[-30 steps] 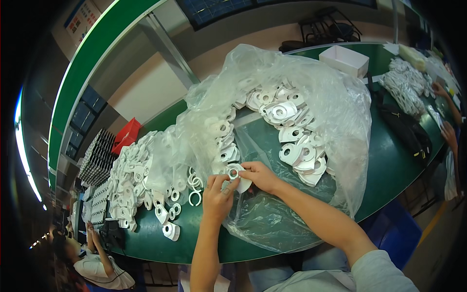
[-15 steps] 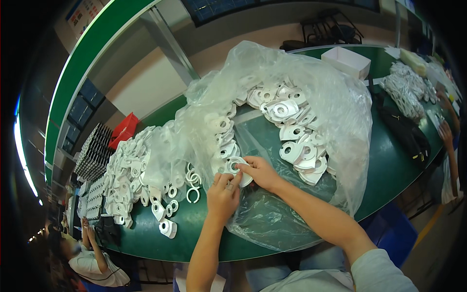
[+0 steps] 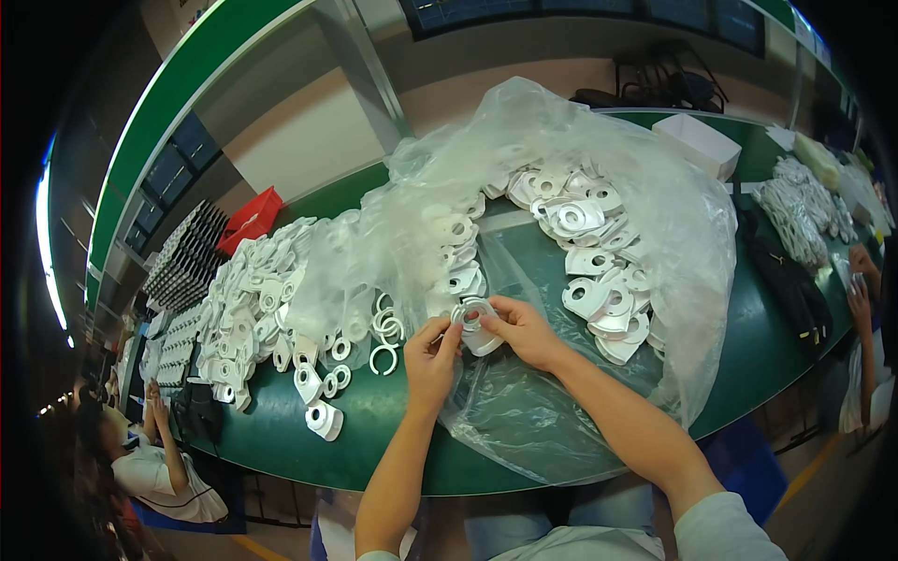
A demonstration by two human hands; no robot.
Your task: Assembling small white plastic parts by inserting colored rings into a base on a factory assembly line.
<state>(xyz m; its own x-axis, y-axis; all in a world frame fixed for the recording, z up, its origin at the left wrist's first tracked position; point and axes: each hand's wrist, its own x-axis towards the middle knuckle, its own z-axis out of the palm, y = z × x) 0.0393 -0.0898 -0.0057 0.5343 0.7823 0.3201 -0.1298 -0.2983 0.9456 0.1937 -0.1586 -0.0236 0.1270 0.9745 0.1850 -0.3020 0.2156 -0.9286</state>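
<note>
Above the near middle of the table, a white plastic part [image 3: 481,341] with a round raised ring around its hole is held between my two hands. My left hand [image 3: 432,366] pinches its left edge, thumb and forefinger closed together. From the right, my right hand [image 3: 524,333] grips the same part, with the thumb over its face. Just beyond my fingers lies a heap of similar white parts [image 3: 462,280], partly under clear plastic film. To the left of my left hand are loose white rings [image 3: 383,360], some of them open C-shapes.
A crumpled clear plastic bag [image 3: 697,243] spreads over the green table [image 3: 374,458]. More white parts [image 3: 608,299] are piled at right, and a large heap [image 3: 248,327] at left. A red bin [image 3: 251,221], stacked trays [image 3: 187,257] and a white box [image 3: 700,145] stand farther back. People sit at both ends.
My left fingers have drawn back from the part's face to its left edge, so more of it shows. My right hand keeps its hold. The whole view has shifted slightly.
</note>
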